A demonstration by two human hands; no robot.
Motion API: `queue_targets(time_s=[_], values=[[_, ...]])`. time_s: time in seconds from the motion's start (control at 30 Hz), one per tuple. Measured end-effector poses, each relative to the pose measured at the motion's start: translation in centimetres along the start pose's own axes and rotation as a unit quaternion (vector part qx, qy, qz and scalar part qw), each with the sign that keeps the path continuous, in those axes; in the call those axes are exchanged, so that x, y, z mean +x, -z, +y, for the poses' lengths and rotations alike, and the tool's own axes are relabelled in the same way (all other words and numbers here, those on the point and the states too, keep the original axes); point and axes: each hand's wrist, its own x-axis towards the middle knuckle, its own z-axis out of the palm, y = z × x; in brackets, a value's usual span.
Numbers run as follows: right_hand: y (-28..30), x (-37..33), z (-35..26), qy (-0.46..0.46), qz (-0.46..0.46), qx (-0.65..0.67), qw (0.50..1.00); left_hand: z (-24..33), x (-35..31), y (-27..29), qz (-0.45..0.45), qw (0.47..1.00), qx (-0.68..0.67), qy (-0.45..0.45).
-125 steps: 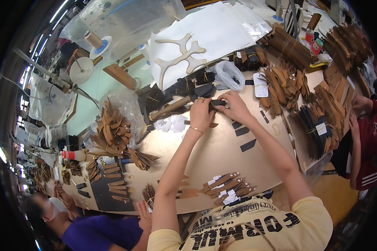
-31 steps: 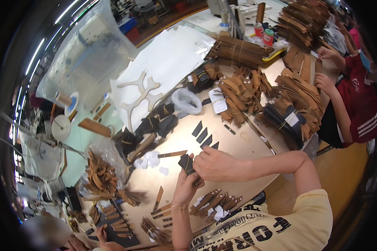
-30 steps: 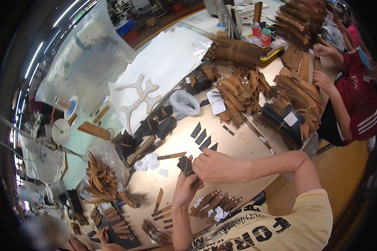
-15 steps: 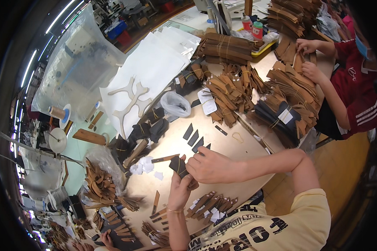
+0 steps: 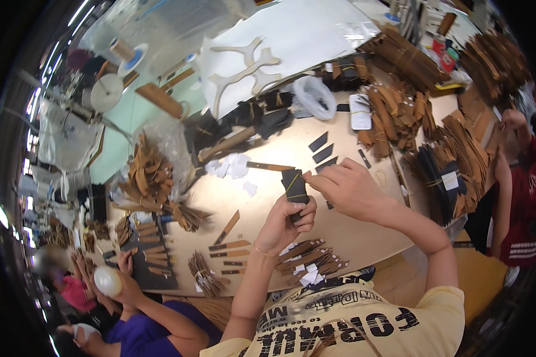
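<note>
Black strips (image 5: 296, 194), stacked in a neat bundle, stand upright in your left hand (image 5: 283, 222), over the middle of the pale, smooth table (image 5: 231, 193). Your left grip is clamped on the bundle's lower end, thumb across the front, fingers curled round the side. Your right hand (image 5: 356, 189) has its fingertips at the bundle's right edge; whether they pinch the thin yellow band (image 5: 294, 181) crossing the stack, I cannot tell. You seem to be at the step of fitting or adjusting that band, and the next move calls for a firm left hold and a light pull that leaves the edges flush. Your strips look matt, thin and flat, perhaps leather or something like it. Just beyond them lies a narrow brown strip (image 5: 269, 166), near loose white paper slips (image 5: 237, 163); to the right are flat black pieces (image 5: 324, 153) with slanted ends. Nearer your body, tagged brown strips (image 5: 304, 253) overlap in a fan. Farther off sits a soft, crumpled, translucent plastic bag (image 5: 324, 109).
</note>
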Motion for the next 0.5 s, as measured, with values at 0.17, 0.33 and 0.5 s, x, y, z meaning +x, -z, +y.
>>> queue_targets(time_s=[0.17, 0.33, 0.5], values=[[1.1, 0.3, -1.2, -0.008, -0.001, -0.004, 1.0, 0.1, -0.4, -0.3, -0.017, 0.999, 0.043, -0.016], [1.8, 0.9, -1.5, -0.051, -0.035, 0.083, 0.995, 0.7, -1.2, -1.0, -0.001, 0.994, 0.112, -0.011], [0.6, 0.8, -2.1, -0.043, 0.02, 0.057, 0.997, -0.4, -1.3, -1.9, 0.049, 0.986, 0.159, -0.027]])
